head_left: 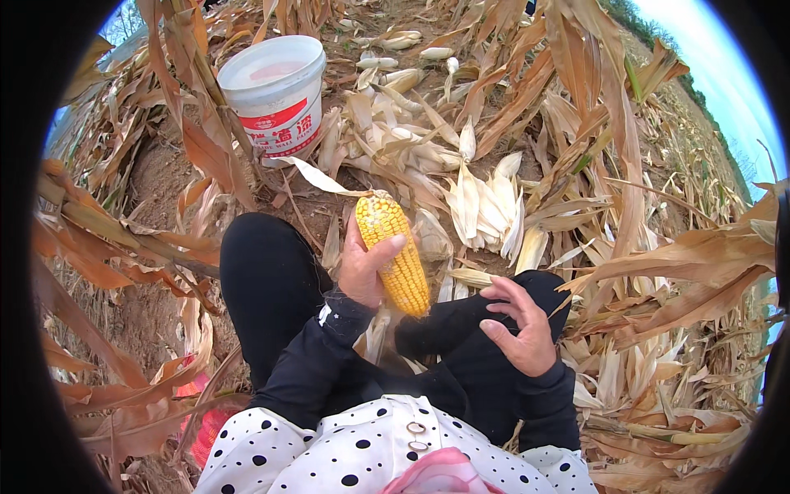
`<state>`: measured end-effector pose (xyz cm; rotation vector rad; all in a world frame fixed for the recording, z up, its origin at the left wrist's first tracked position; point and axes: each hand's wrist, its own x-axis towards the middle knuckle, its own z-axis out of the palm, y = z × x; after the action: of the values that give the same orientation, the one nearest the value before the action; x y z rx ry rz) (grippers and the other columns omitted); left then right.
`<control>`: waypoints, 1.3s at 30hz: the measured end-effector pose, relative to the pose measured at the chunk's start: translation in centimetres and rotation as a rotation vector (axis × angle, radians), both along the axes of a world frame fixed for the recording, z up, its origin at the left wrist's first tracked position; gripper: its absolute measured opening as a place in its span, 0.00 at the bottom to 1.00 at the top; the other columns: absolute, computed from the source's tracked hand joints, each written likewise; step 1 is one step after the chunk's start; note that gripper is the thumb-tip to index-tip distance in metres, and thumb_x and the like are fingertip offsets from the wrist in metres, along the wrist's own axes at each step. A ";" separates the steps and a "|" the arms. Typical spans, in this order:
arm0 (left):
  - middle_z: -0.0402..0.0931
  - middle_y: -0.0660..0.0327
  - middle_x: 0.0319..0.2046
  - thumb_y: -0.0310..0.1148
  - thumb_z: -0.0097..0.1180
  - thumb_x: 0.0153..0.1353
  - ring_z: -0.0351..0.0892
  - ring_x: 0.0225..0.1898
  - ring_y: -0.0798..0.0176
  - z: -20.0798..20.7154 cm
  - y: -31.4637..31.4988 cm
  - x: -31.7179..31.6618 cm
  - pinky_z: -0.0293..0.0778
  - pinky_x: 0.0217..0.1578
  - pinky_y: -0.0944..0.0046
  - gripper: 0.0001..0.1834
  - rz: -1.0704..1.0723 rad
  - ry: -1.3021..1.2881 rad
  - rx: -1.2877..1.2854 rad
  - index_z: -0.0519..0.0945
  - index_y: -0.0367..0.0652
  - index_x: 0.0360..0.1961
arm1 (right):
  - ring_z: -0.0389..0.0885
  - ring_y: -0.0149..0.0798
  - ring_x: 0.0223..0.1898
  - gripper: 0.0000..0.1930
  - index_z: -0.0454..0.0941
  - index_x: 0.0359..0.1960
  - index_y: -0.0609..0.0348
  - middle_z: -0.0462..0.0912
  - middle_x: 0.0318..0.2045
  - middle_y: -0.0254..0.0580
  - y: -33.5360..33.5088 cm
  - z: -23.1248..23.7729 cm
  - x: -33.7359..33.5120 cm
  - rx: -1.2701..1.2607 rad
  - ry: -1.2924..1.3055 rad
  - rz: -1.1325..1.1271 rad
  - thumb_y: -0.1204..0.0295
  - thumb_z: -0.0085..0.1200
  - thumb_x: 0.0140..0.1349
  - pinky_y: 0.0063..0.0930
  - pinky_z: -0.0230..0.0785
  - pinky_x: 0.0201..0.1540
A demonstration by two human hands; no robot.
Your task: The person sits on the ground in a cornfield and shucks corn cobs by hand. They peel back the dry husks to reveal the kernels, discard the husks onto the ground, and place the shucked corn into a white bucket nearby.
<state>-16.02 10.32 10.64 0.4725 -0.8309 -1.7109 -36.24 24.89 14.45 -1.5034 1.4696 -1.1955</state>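
My left hand [366,267] grips a yellow ear of corn [397,257], its thumb lying across the kernels. Most of the cob is bare. One pale strip of husk [317,177] still hangs from its upper end and points to the left. Over my right knee, my right hand [521,331] is held apart from the ear, fingers spread and slightly bent, with nothing in it. Beyond the ear, a peeled-back bunch of cream husks [487,207] rests on the ground.
A white bucket [271,95] with a red label stands at the far left. Husks and pale ears [403,80] lie scattered ahead. Dry corn stalks [197,156] lean in from the left, and broad dry leaves [691,276] from the right. Red mesh [210,428] shows at the lower left.
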 end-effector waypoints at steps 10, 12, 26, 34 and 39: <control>0.74 0.56 0.39 0.35 0.49 0.65 0.77 0.41 0.62 -0.2 -1.0 1.1 0.73 0.46 0.64 0.17 -0.114 0.046 0.076 0.67 0.36 0.51 | 0.76 0.34 0.44 0.31 0.66 0.52 0.66 0.76 0.44 0.43 -8.7 -6.8 8.0 0.129 -0.350 0.287 0.65 0.66 0.49 0.27 0.68 0.48; 0.75 0.58 0.35 0.37 0.47 0.66 0.77 0.40 0.63 -0.6 -1.8 1.5 0.73 0.45 0.63 0.13 -0.059 -0.037 0.023 0.70 0.37 0.43 | 0.79 0.36 0.40 0.28 0.70 0.47 0.65 0.79 0.38 0.44 -8.8 -8.4 7.7 0.006 -0.115 0.196 0.65 0.66 0.46 0.28 0.70 0.44; 0.66 0.67 0.15 0.43 0.44 0.68 0.75 0.25 0.61 -3.8 -4.3 4.7 0.75 0.38 0.59 0.14 -0.028 0.307 0.286 0.69 0.46 0.29 | 0.82 0.40 0.37 0.27 0.70 0.45 0.63 0.80 0.35 0.47 -7.7 -9.1 8.7 -0.040 0.122 0.082 0.70 0.67 0.42 0.30 0.73 0.41; 0.51 0.49 0.64 0.50 0.41 0.67 0.56 0.63 0.44 -4.4 -3.5 3.1 0.58 0.59 0.45 0.33 0.127 0.000 0.633 0.50 0.42 0.65 | 0.76 0.30 0.42 0.25 0.68 0.51 0.65 0.77 0.43 0.39 -8.1 -9.1 7.9 0.171 -0.543 0.193 0.70 0.63 0.53 0.24 0.68 0.46; 0.72 0.58 0.49 0.53 0.53 0.61 0.71 0.50 0.63 -4.3 -0.8 0.1 0.65 0.54 0.59 0.32 -0.367 -0.078 0.270 0.67 0.39 0.57 | 0.76 0.30 0.30 0.23 0.67 0.49 0.64 0.76 0.33 0.41 -8.5 -9.3 6.7 0.345 -0.850 0.248 0.59 0.55 0.60 0.22 0.70 0.31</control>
<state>-15.89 9.49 6.32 0.5996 -0.7790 -2.1716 -29.52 16.39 5.11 -0.7508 0.8200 -1.1420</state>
